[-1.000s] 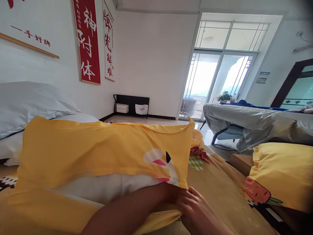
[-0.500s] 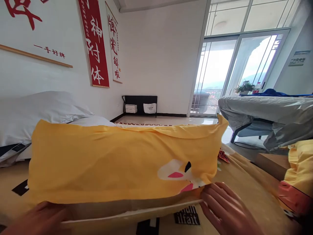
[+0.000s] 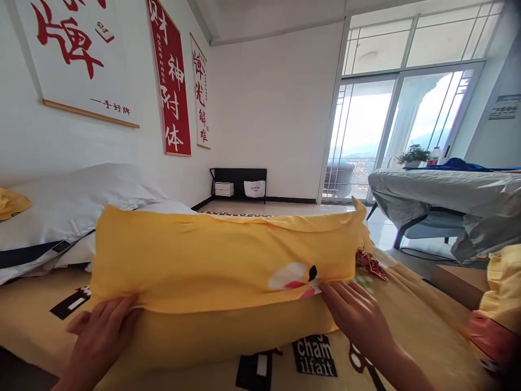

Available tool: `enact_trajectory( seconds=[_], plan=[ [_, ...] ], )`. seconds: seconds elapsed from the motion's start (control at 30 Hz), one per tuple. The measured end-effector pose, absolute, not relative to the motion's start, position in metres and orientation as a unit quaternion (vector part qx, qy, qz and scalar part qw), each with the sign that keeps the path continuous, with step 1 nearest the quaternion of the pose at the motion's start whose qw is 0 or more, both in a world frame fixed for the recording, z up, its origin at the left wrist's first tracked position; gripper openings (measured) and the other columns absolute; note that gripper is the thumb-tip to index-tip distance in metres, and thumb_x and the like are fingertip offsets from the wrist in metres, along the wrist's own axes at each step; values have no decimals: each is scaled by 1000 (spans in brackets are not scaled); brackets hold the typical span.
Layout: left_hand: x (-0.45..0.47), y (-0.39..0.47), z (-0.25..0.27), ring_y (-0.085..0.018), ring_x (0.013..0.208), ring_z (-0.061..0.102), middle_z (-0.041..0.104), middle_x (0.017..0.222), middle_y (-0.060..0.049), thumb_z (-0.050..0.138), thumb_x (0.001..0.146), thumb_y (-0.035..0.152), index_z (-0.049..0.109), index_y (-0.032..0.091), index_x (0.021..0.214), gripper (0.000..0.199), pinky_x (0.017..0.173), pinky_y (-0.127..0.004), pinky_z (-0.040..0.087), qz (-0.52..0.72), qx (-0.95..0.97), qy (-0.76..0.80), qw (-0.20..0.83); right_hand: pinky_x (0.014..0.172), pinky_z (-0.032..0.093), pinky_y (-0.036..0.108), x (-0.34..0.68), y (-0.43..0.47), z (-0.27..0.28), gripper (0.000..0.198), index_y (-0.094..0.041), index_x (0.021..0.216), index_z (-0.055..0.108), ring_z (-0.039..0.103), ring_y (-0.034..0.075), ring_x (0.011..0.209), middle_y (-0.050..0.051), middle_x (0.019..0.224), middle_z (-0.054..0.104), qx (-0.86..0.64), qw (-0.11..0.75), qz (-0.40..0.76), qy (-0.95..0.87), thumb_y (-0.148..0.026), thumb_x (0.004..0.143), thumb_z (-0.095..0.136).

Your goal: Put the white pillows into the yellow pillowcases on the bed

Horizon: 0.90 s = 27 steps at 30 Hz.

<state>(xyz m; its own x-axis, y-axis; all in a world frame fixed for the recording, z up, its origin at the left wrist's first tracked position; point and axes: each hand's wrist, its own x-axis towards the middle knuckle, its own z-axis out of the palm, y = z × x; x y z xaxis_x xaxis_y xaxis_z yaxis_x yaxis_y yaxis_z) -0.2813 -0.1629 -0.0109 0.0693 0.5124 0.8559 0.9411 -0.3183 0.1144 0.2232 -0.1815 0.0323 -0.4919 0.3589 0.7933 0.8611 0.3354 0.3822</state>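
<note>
A yellow pillowcase (image 3: 203, 260) with a cartoon print of white, pink and black at its lower right stretches across the bed in front of me. My left hand (image 3: 103, 331) pinches its near edge at the left. On the other side, my right hand (image 3: 358, 312) grips the same edge beside the print. Below this edge a lower yellow layer (image 3: 236, 328) bulges toward me over the bedding. Whether a pillow fills the case cannot be seen.
The tan patterned blanket (image 3: 411, 315) covers the bed. White pillows (image 3: 109, 187) lie at the left by the wall. At right are a cardboard box (image 3: 456, 282), a bunched yellow cloth (image 3: 504, 277) and a table with a grey cover (image 3: 439, 187). A black shelf (image 3: 240, 176) stands behind.
Both hands have risen and lifted the pillowcase's near edge. The gap with the pale-edged lower layer, visible before, no longer shows. The view has tilted up and turned left.
</note>
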Motion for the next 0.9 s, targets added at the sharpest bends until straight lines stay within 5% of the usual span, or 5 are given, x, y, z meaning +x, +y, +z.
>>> enact_trajectory(
  seconds=[0.2, 0.57, 0.73, 0.9],
  plan=[
    [-258, -93, 59, -27, 83, 57, 64, 78, -8, 33, 92, 36, 56, 23, 78, 29, 74, -39, 33, -341, -720, -525, 300, 68, 28, 32, 207, -135, 87, 26, -16, 76, 59, 53, 17, 66, 5, 72, 61, -487, 171, -428, -742, -2, 88, 40],
    [-201, -66, 76, -25, 89, 54, 62, 82, -6, 33, 90, 38, 54, 22, 85, 27, 84, -43, 31, -489, -660, -544, 169, 76, 27, 34, 223, -137, 106, 25, -16, 75, 58, 55, 18, 69, 6, 71, 63, -565, 226, -467, -642, -13, 91, 39],
    [-176, -50, 49, -25, 100, 53, 60, 100, -9, 34, 90, 40, 53, 22, 81, 28, 91, -43, 35, -493, -700, -506, 99, 75, 30, 34, 241, -135, 82, 22, -18, 74, 58, 60, 19, 70, 6, 78, 69, -681, 188, -314, -634, -23, 90, 44],
    [-156, -29, -6, -22, 80, 57, 60, 80, -4, 31, 91, 41, 41, 24, 77, 25, 76, -34, 43, -397, -757, -515, -70, 65, 32, 30, 252, -119, 4, 27, -21, 78, 63, 64, 20, 74, 5, 83, 72, -726, 149, -126, -660, -26, 91, 40]
  ],
)
